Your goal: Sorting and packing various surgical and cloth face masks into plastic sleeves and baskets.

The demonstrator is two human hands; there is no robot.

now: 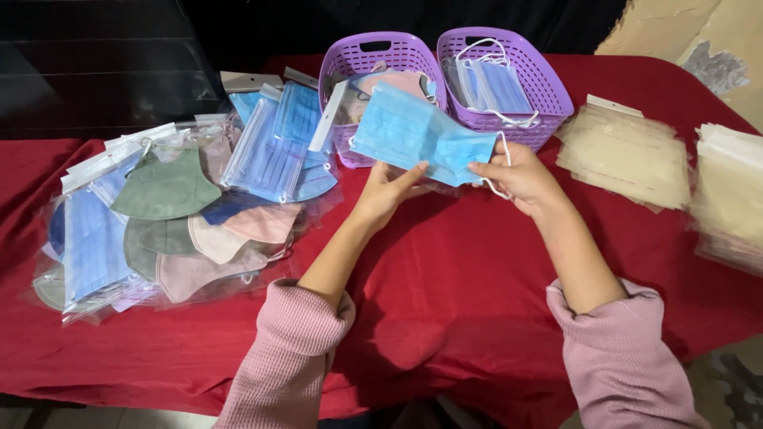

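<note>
Both my hands hold a stack of light blue surgical masks [417,131] above the red tablecloth [445,286]. My left hand [387,189] grips its lower edge from below. My right hand [517,175] pinches the right end, where white ear loops hang down. The stack hovers just in front of two purple plastic baskets. The left basket [381,56] holds pink and other masks. The right basket [548,87] holds more blue masks with white loops. Pink sleeves cover both my forearms.
A pile of bagged masks [175,222] in blue, green and pink lies at the left. Stacks of clear beige bags [628,155] sit at the right, with another stack [731,195] at the far right edge. Dark background behind the table.
</note>
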